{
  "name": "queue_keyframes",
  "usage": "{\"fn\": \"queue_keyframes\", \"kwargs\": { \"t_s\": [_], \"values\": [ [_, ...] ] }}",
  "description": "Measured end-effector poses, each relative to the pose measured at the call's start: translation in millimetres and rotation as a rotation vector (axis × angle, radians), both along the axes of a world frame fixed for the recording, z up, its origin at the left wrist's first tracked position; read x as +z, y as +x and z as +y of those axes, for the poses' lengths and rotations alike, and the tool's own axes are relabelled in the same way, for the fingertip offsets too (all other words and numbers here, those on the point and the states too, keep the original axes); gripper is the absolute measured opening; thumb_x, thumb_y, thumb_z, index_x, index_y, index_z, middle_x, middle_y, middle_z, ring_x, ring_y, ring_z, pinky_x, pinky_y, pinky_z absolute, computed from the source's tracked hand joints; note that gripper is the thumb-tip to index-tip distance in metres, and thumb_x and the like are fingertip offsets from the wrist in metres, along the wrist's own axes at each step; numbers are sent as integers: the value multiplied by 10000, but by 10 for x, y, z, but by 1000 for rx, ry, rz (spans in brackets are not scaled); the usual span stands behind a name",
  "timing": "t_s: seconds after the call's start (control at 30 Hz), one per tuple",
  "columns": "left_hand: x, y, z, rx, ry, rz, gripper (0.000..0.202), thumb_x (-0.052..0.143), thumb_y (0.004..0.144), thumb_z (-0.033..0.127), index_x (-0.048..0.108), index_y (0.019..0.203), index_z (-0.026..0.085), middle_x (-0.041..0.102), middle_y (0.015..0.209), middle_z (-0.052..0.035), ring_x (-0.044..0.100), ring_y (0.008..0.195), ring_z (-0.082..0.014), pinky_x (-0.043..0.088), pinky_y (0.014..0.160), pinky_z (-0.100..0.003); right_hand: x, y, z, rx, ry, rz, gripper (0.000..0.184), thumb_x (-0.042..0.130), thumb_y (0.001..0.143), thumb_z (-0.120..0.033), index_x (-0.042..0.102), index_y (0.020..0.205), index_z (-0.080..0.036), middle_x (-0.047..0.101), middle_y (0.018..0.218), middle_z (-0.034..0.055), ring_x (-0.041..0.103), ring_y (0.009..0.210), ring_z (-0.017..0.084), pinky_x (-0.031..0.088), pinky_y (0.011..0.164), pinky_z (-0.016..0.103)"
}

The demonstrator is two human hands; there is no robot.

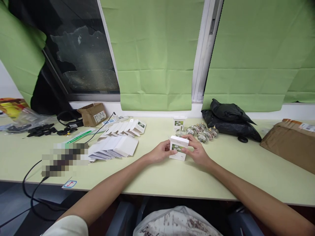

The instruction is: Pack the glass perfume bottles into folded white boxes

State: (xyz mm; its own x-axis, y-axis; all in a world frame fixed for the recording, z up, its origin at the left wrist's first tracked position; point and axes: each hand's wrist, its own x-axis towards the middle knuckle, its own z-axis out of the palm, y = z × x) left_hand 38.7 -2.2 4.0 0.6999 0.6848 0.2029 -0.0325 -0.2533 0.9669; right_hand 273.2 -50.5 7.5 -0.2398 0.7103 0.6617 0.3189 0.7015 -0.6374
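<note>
Upright between my two hands is a small white carton with a green floral picture on its front. My left hand grips its left side, thumb on the front. My right hand grips the right side, thumb on the front and fingers behind the top. Just beyond it sit several round glass bottles with gold-coloured tops. Another white carton with the same kind of picture stands behind them. To the left, flattened white cartons lie in an overlapping stack, with a row of opened-out cartons behind.
Black plastic bags and a large brown package lie on the right of the pale table. At the back left are a small cardboard box, black parts and cables. A blurred dark object lies near the front left.
</note>
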Motion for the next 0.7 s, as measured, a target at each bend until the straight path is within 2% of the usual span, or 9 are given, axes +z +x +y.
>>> {"fn": "queue_keyframes", "kwargs": {
  "t_s": [0.13, 0.3, 0.47, 0.7],
  "values": [
    [32, -14, -9, -5, -9, 24, 564, 823, 847, 457, 653, 1285, 145, 717, 1223, -138, 689, 1040, -253, 527, 899, -362, 23, -12, -9, 24, 1, -4, 199, 733, 936, -427, 802, 1049, -279, 623, 1216, 88, 606, 1172, 276, 505, 1011, 431],
    [51, -22, -18, 61, 28, 83, 559, 844, 815, 466, 683, 1232, 130, 738, 1124, -124, 689, 948, -233, 519, 824, -330, 46, -41, -35, 32, -15, -3, 221, 723, 943, -431, 792, 1078, -271, 621, 1204, 96, 601, 1169, 276, 529, 964, 415],
    [41, -27, -15, 115, 78, 132, 618, 911, 722, 453, 704, 1207, 132, 743, 1041, -100, 674, 879, -217, 507, 781, -316, 50, -55, -59, 30, -12, -12, 229, 726, 936, -450, 782, 1076, -278, 617, 1203, 95, 602, 1158, 277, 518, 997, 437],
    [22, -37, -8, 126, 54, 134, 554, 901, 730, 450, 728, 1152, 134, 756, 1032, -108, 694, 903, -238, 529, 794, -329, 57, -65, -74, 42, 33, -28, 235, 740, 929, -428, 769, 1115, -289, 613, 1210, 96, 595, 1166, 279, 499, 1025, 448]
  ]
}}
